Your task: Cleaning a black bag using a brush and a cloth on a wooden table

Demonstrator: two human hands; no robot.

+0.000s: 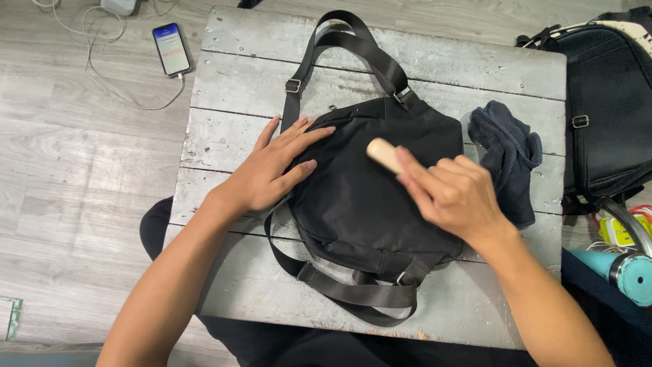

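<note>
Lying mid-bench [224,285], black bag [367,197] is pinned by left hand [272,170], fingers spread flat. Right hand [455,194] fingers curl closed around a wooden handle [384,154] above it; dark cloth [509,153] beside.

head-worn camera, looking steeply down, close tabletop [224,136]

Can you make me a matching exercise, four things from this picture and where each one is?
Things:
1. backpack
2. phone
3. dark cloth
4. wooden handle

Places:
A. on the floor, plugged into a white cable
B. gripped in the right hand
C. flat on the grey table, under the left hand
D. crumpled on the table, right of the backpack

Pairs: 1-C, 2-A, 3-D, 4-B
</note>
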